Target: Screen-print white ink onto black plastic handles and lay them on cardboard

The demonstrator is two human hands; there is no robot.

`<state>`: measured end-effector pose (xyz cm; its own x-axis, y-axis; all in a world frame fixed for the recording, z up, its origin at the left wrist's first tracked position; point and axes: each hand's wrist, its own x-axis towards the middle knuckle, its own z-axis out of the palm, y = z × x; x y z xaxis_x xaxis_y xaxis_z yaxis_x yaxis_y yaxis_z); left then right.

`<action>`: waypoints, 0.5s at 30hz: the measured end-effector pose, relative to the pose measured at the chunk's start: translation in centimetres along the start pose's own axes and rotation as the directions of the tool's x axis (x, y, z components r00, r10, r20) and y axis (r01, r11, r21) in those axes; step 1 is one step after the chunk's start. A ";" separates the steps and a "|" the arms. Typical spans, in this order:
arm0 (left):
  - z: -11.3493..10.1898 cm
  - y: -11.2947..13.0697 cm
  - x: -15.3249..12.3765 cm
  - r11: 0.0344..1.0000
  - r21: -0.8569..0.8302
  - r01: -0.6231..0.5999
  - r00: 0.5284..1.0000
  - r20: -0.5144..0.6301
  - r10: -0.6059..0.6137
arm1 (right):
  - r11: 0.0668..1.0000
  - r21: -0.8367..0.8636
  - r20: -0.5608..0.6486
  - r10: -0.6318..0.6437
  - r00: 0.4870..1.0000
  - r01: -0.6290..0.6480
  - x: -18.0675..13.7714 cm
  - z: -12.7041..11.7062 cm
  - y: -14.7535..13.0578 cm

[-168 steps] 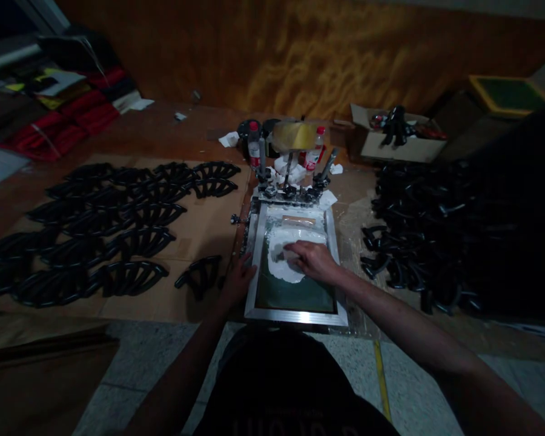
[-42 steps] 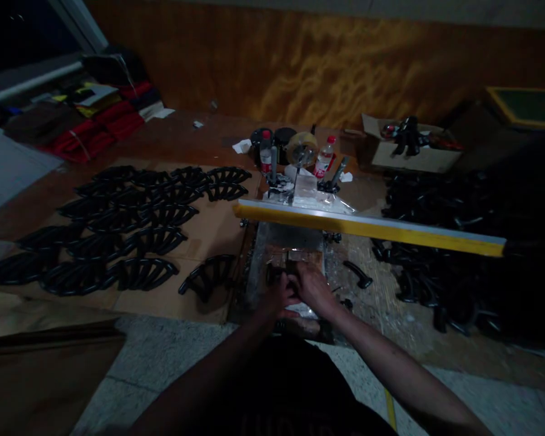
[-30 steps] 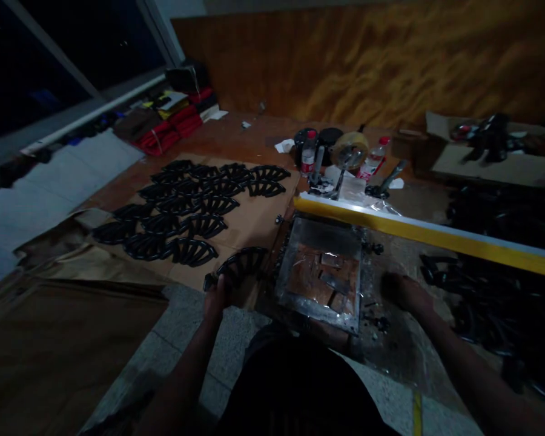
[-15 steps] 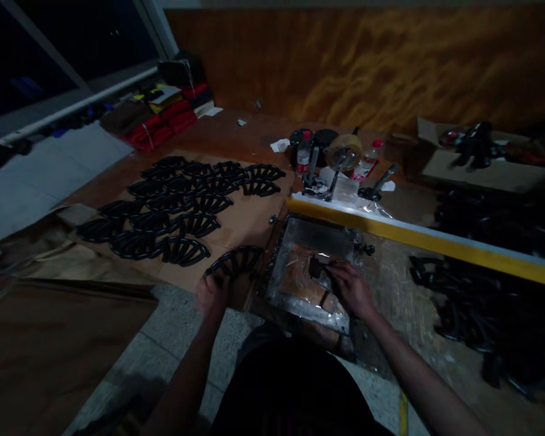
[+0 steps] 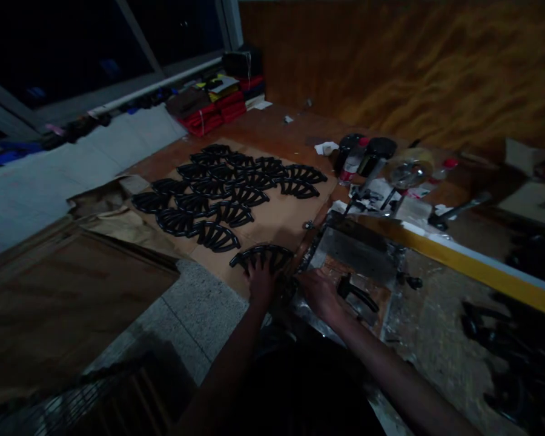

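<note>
The left hand (image 5: 260, 283) is resting open on a fan of curved black pieces (image 5: 267, 249) on brown cardboard (image 5: 290, 212); light pressure is probably serving best. The right hand (image 5: 318, 293), grip unclear, is sitting beside a black handle-shaped piece (image 5: 362, 297) on the rectangular grey plate (image 5: 356, 251).

I am logging handles (image 5: 213, 235) lying on cardboard (image 5: 277, 219) left of the plate (image 5: 361, 251), a handle pile (image 5: 522, 357) resting right, bottles (image 5: 351, 165) standing behind.

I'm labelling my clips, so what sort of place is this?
Likely a small workshop: curved black parts lie in rows on cardboard, more black pieces are heaped at the right, and a metal plate sits on the bench.
</note>
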<state>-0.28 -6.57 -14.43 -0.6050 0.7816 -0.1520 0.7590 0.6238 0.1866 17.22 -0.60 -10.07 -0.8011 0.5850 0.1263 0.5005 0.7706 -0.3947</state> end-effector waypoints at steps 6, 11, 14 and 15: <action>0.5 -1.1 0.6 1.000 0.013 -0.021 0.998 0.052 0.020 | 0.984 -0.047 0.407 0.175 0.897 -0.170 7.9 2.2 -3.5; -1.7 -1.8 2.5 0.999 0.024 -0.039 0.999 0.019 0.039 | 0.967 0.114 0.354 0.175 0.919 -0.228 8.0 2.5 -3.1; -3.8 -1.0 6.0 0.995 0.018 -0.094 0.995 -0.030 0.095 | 0.947 0.143 0.370 0.220 0.903 -0.289 8.4 3.1 -2.4; -4.4 -0.5 7.5 0.991 0.014 -0.134 0.990 -0.040 0.134 | 0.946 0.122 0.388 0.234 0.891 -0.302 8.7 3.4 -2.2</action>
<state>-6.23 -1.02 -11.38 -0.5066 0.8578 -0.0867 0.8366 0.5134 0.1913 8.05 1.93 -11.15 -0.7242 0.6036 -0.3335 0.6749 0.5213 -0.5222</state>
